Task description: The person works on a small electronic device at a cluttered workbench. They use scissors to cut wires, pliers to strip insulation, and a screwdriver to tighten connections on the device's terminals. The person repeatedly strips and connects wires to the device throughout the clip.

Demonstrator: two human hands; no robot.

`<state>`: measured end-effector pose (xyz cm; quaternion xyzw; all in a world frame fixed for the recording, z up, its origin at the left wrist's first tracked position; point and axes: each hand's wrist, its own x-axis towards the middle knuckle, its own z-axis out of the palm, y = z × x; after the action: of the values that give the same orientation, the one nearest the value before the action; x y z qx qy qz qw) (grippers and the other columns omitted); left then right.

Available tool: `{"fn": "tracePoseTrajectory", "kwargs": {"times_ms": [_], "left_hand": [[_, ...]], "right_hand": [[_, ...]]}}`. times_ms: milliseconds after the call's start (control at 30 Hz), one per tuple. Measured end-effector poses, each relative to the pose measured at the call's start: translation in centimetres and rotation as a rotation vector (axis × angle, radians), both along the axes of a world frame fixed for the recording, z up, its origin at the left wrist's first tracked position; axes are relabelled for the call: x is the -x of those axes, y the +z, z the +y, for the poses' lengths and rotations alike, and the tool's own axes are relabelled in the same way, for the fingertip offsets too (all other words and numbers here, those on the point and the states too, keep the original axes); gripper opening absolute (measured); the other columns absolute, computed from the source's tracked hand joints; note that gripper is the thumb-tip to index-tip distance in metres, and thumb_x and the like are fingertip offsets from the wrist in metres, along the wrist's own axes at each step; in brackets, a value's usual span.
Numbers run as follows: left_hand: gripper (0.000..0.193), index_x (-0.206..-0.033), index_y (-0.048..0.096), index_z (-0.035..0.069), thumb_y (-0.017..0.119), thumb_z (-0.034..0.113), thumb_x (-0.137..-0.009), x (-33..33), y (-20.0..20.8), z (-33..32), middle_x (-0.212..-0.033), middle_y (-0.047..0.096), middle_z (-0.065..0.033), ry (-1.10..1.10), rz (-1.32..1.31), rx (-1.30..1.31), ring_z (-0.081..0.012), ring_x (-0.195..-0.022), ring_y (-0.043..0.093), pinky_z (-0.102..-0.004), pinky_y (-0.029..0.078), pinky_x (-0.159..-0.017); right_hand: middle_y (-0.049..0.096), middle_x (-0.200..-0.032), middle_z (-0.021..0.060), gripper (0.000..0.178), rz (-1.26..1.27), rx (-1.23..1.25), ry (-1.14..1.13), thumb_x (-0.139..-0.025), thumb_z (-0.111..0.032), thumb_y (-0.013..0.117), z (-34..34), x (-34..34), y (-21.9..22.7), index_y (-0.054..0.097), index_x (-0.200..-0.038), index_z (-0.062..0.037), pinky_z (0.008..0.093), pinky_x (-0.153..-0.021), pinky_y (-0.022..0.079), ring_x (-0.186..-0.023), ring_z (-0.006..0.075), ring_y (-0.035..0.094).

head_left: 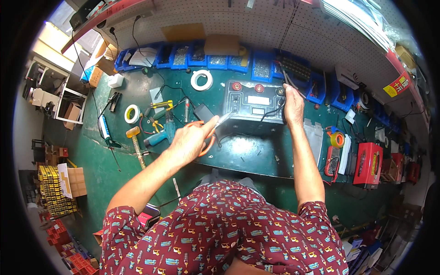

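My left hand [189,141] is closed around the orange handles of a pair of scissors. The scissor blades [223,120] point to the upper right, their tips at the front left of a black power box [250,120]. Red terminal knobs, a switch and white labels sit on the panel of this box, and a black cable lies over its right part. At the box's right side, my right hand [294,105] grips the edge near the back corner; some of its fingers are hidden.
Left on the green bench lie a teal cordless drill [160,135], a hammer [136,144] and tape rolls [132,113]. Blue parts bins [262,68] line the back. To the right stand a red-cased device [368,164] and a red clamp meter [332,160].
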<state>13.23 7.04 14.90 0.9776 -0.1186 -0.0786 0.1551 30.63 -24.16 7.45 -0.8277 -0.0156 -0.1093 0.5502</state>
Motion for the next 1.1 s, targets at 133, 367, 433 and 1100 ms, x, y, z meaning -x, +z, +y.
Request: {"fn": "tracePoseTrajectory", "kwargs": {"times_ms": [133,367,433,1100], "left_hand": [[0.078,-0.154,0.042,0.017,0.068,0.002,-0.082,0.4,-1.2,-0.2,-0.097,0.067,-0.0204,0.003,-0.097,0.044,-0.0421,-0.082,0.069,-0.0495,0.057,-0.071],[0.074,-0.155,0.040,0.023,0.065,0.010,-0.086,1.1,-3.5,-0.1,-0.103,0.065,-0.0186,0.096,-0.052,0.018,-0.0403,-0.104,0.066,-0.0478,0.059,-0.078],[0.073,-0.154,0.042,0.022,0.065,0.012,-0.086,1.1,-2.6,0.1,-0.107,0.065,-0.0189,0.073,-0.082,0.016,-0.0392,-0.107,0.065,-0.0477,0.059,-0.079],[0.070,-0.153,0.044,0.029,0.070,0.015,-0.090,-3.8,-3.7,4.1,-0.105,0.063,-0.0150,-0.156,-0.132,0.112,-0.0366,-0.094,0.065,-0.0446,0.056,-0.079]], "right_hand": [[0.070,-0.123,0.0202,0.047,-0.037,0.030,-0.010,-0.105,-0.038,0.048,0.2,0.3,-0.2,0.070,-0.121,0.0010,0.0374,-0.105,0.046,-0.120,0.0323,0.065],[0.073,-0.113,0.0210,0.050,-0.028,0.013,-0.040,-0.104,-0.043,0.048,-0.1,-0.2,-0.3,0.071,-0.118,-0.0003,0.0365,-0.097,0.049,-0.110,0.0316,0.068],[0.073,-0.112,0.0210,0.051,-0.005,0.001,-0.037,-0.104,-0.043,0.048,0.0,-0.2,-0.4,0.071,-0.119,0.0002,0.0363,-0.097,0.049,-0.109,0.0310,0.068],[0.073,-0.107,0.0219,0.051,0.028,0.030,-0.055,-0.103,-0.046,0.052,0.4,-0.2,-0.3,0.071,-0.115,0.0003,0.0384,-0.093,0.050,-0.105,0.0314,0.070]]}}
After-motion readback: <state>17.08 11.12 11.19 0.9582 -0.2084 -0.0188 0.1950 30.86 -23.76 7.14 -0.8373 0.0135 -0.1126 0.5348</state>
